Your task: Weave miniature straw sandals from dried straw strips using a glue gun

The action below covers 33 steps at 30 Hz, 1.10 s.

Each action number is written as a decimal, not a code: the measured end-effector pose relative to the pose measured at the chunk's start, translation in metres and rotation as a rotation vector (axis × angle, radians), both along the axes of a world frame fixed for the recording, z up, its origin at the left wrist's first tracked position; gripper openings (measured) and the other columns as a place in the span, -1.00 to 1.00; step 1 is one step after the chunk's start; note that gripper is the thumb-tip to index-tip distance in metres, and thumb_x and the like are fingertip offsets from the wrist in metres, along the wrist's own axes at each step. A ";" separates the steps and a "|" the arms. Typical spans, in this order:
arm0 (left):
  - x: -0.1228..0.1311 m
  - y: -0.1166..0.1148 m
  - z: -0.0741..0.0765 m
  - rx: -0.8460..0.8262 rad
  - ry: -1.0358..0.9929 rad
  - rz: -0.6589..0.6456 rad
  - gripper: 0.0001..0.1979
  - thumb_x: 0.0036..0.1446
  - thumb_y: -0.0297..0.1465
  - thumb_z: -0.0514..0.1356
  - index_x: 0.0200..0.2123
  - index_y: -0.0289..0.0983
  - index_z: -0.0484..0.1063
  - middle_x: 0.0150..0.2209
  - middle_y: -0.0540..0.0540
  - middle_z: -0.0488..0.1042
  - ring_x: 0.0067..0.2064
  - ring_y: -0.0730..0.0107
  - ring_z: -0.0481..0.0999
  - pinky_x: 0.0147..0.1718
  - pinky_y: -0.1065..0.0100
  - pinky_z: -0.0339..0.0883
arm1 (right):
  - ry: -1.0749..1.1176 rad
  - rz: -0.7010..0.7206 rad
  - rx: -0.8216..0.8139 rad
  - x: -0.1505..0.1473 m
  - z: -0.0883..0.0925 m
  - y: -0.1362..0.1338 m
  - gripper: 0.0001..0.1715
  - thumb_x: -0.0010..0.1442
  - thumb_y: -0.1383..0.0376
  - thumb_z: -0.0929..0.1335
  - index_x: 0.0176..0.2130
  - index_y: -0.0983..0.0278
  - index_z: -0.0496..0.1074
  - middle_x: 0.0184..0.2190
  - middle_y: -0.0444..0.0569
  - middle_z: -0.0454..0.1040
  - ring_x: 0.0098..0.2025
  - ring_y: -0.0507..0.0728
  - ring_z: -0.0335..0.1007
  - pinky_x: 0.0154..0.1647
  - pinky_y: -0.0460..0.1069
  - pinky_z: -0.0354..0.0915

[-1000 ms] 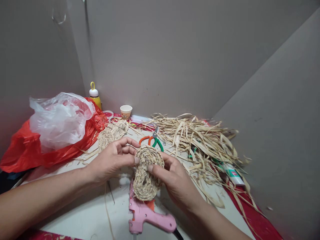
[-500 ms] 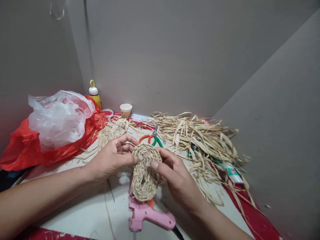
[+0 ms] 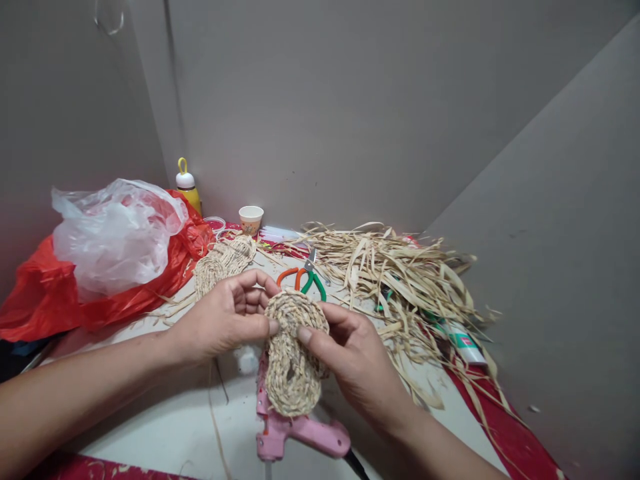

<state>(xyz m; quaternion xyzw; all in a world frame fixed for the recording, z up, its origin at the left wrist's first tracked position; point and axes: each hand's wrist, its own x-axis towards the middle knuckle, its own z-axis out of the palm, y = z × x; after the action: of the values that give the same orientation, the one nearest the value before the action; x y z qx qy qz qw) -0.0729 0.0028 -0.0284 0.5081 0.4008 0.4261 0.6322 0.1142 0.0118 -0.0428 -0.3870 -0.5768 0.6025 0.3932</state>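
Observation:
Between my two hands is a braided straw sole, narrow at the middle and rounded at both ends. My left hand pinches its upper left edge, thumb on the front. My right hand grips the upper right side, with the thumb pressed on the face and the fingers hidden behind. Under the sole a pink glue gun lies on the table, partly covered by it. Just beyond my hands lie scissors with orange and green handles; a second woven straw piece rests behind my left hand.
A heap of dry straw strips spreads over the right back, with a white-and-green tube at its edge. Red and clear plastic bags fill the left. A paper cup and yellow bottle stand near the grey wall.
The straw sole has tilted and its lower end has shifted slightly down and right, covering more of the glue gun. Both hands keep their hold.

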 end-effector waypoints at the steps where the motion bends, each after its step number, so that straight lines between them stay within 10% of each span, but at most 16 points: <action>1: 0.000 0.000 -0.001 0.003 0.005 -0.002 -0.74 -0.04 -0.56 0.28 -0.28 -0.26 0.29 -0.41 0.07 0.41 -0.41 0.59 0.32 -0.41 0.49 0.19 | -0.004 0.005 0.006 0.000 0.000 0.000 -0.87 -0.06 0.28 0.44 -0.44 0.29 0.47 -0.53 -0.14 0.40 -0.46 0.06 0.23 -0.42 -0.06 0.19; 22: 0.007 -0.006 -0.010 0.032 0.000 0.023 -0.72 -0.06 -0.53 0.30 -0.27 -0.24 0.30 -0.38 0.06 0.43 -0.39 0.53 0.38 -0.36 0.43 0.22 | -0.038 -0.003 0.042 -0.005 -0.007 -0.004 -0.83 -0.03 0.26 0.41 -0.51 0.29 0.38 -0.58 -0.19 0.24 -0.51 0.02 0.09 -0.48 -0.07 0.10; 29: 0.004 -0.005 -0.002 0.033 0.006 0.064 -0.72 -0.11 -0.53 0.29 -0.30 -0.24 0.31 -0.40 0.06 0.43 -0.40 0.52 0.34 -0.39 0.43 0.18 | 0.167 0.211 -0.010 0.005 -0.003 0.000 -0.75 0.04 0.17 0.42 -0.28 0.26 0.51 -0.49 -0.11 0.38 -0.36 0.12 0.27 -0.34 -0.04 0.23; 33: 0.003 -0.004 0.000 0.034 0.000 0.090 -0.72 -0.12 -0.53 0.30 -0.31 -0.25 0.30 -0.41 0.08 0.40 -0.40 0.53 0.32 -0.39 0.44 0.16 | 0.149 -0.012 0.045 0.009 -0.006 0.006 -0.78 0.11 0.12 0.41 -0.30 0.21 0.51 -0.48 -0.15 0.36 -0.41 0.06 0.21 -0.39 -0.10 0.19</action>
<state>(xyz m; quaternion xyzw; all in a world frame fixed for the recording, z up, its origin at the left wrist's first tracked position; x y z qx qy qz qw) -0.0698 -0.0015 -0.0282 0.5001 0.4160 0.4610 0.6035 0.1232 0.0183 -0.0484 -0.3359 -0.5569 0.6141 0.4471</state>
